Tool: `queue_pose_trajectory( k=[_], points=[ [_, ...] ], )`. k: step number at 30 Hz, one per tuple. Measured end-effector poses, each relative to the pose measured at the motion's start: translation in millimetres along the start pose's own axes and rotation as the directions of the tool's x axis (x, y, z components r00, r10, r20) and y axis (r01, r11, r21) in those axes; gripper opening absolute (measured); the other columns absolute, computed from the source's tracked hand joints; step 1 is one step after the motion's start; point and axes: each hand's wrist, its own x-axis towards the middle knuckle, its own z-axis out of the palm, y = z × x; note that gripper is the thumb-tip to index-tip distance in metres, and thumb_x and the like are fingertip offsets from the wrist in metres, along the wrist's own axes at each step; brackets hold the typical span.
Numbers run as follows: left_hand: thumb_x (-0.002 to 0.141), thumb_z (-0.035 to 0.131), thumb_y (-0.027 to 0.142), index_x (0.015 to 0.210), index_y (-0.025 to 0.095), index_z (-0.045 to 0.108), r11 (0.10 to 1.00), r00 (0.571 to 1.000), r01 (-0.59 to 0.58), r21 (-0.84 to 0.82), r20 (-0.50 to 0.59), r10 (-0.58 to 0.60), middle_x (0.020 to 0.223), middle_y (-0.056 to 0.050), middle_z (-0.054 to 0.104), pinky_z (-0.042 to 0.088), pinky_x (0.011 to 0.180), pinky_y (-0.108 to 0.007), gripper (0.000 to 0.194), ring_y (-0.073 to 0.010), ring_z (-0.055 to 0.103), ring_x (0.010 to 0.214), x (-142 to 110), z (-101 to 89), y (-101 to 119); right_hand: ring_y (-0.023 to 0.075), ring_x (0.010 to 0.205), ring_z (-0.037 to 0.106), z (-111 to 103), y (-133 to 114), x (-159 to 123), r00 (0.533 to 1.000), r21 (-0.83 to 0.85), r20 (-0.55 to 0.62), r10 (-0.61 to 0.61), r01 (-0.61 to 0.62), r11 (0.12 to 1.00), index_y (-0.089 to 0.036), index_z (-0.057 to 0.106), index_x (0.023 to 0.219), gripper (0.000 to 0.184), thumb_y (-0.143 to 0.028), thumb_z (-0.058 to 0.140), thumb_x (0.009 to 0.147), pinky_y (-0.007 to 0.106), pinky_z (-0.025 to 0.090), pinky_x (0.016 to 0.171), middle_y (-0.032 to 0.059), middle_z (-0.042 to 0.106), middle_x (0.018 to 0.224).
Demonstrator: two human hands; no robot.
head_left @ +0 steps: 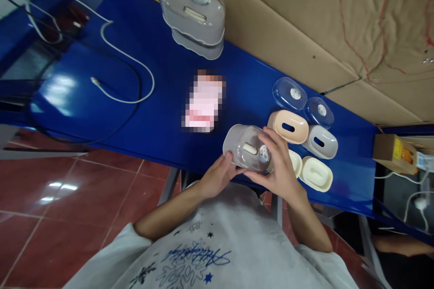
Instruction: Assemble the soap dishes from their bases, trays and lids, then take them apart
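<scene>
You had the lidded grey box [242, 152] between your two hands, in front of your body at the near edge of the blue counter [244, 72]. Your left hand [219, 175] was at the box's near left side, its thumb lying up against the wall and its other fingers partly hidden below. Your right hand [280, 167] was curved around the other end, part open to the width of the box, with its fingers reaching over the far side of the clear top and its thumb along the near side. So the box filled the space between your palms, touching both, tilted so that its top faced up towards you. A cream oblong piece [250, 148] showed in the middle of that top, and a round label [265, 153] sat next to your right fingers. Whether the base touched the counter, you could not tell from this view.

Just beyond your right hand stood a peach part [303, 133] and a pale grey part [330, 149], each with a dark slot. A cream tray [317, 175] lay to the right of that hand, and two loose clear lids [286, 90] lay farther back.
</scene>
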Motion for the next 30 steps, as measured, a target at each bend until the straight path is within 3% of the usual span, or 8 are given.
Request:
queue_pose_trajectory(
  k=[5, 12, 17, 20, 23, 27, 30],
  points=[
    [0.096, 0.064, 0.074, 0.130, 0.025, 0.077, 0.997, 0.997, -0.022, 0.075, -0.068, 0.028, 0.134, -0.013, 0.078, 0.046, 0.123, -0.058, 0.061, -0.0381, 0.060, 0.147, -2, -4.3, -3, 0.0460, 0.155, 0.045, 10, 6, -2, 1.000, 0.030, -0.026, 0.003, -0.002, 1.000, -0.045, 0.022, 0.169, 0.105, -0.046, 0.087, 0.086, 0.076, 0.047, 0.120, 0.0158, 0.041, 0.166],
    [0.089, 0.076, 0.072, 0.146, 0.029, 0.065, 0.991, 0.975, -0.060, 0.123, -0.203, 0.085, 0.142, -0.012, 0.074, 0.056, 0.113, -0.054, 0.072, -0.0389, 0.063, 0.141, 2, -7.7, 8, 0.0425, 0.164, 0.032, 13, 11, 12, 0.991, 0.073, 0.133, -0.023, 0.013, 0.997, -0.038, 0.011, 0.171, 0.106, -0.046, 0.081, 0.092, 0.072, 0.042, 0.127, 0.0182, 0.031, 0.173],
    [0.091, 0.077, 0.066, 0.149, 0.030, 0.062, 0.995, 0.983, -0.073, 0.062, -0.162, 0.082, 0.148, -0.012, 0.069, 0.052, 0.117, -0.056, 0.071, -0.0375, 0.061, 0.143, 4, -3.1, 13, 0.0417, 0.160, 0.040, 7, 15, 26, 0.992, 0.086, 0.122, -0.028, 0.018, 0.996, -0.037, 0.017, 0.170, 0.104, -0.051, 0.083, 0.090, 0.070, 0.042, 0.126, 0.0172, 0.041, 0.169],
    [0.095, 0.076, 0.058, 0.152, 0.035, 0.060, 0.994, 0.990, -0.106, 0.002, -0.095, 0.106, 0.157, -0.008, 0.062, 0.043, 0.126, -0.056, 0.063, -0.0350, 0.055, 0.150, 9, 3.3, 16, 0.0405, 0.158, 0.041, 1, 31, 56, 0.994, 0.017, 0.088, -0.061, 0.060, 0.998, -0.033, 0.021, 0.170, 0.100, -0.057, 0.079, 0.092, 0.068, 0.040, 0.127, 0.0180, 0.042, 0.168],
    [0.097, 0.075, 0.050, 0.155, 0.038, 0.057, 0.990, 0.988, -0.134, 0.035, -0.070, 0.136, 0.163, -0.007, 0.057, 0.037, 0.129, -0.058, 0.062, -0.0350, 0.050, 0.155, 15, 6.7, 16, 0.0419, 0.160, 0.036, -3, 57, 104, 0.996, -0.147, 0.089, -0.024, 0.037, 0.988, -0.029, 0.025, 0.169, 0.097, -0.064, 0.074, 0.093, 0.071, 0.035, 0.128, 0.0194, 0.040, 0.170],
    [0.099, 0.074, 0.045, 0.151, 0.036, 0.061, 0.977, 0.978, -0.159, 0.140, -0.117, 0.176, 0.160, -0.008, 0.059, 0.040, 0.126, -0.057, 0.054, -0.0343, 0.053, 0.151, 19, 4.2, 11, 0.0448, 0.156, 0.040, -4, 88, 165, 0.986, -0.278, 0.163, 0.031, 0.016, 0.961, -0.024, 0.032, 0.168, 0.100, -0.070, 0.073, 0.090, 0.071, 0.038, 0.124, 0.0208, 0.042, 0.168],
    [0.099, 0.073, 0.047, 0.146, 0.034, 0.065, 0.968, 0.972, -0.175, 0.182, -0.122, 0.199, 0.157, -0.010, 0.060, 0.047, 0.119, -0.055, 0.049, -0.0345, 0.057, 0.145, 19, 0.9, 8, 0.0466, 0.152, 0.044, -4, 96, 185, 0.980, -0.335, 0.196, 0.029, 0.039, 0.941, -0.022, 0.031, 0.168, 0.104, -0.076, 0.071, 0.088, 0.068, 0.043, 0.121, 0.0213, 0.044, 0.166]
  ],
)
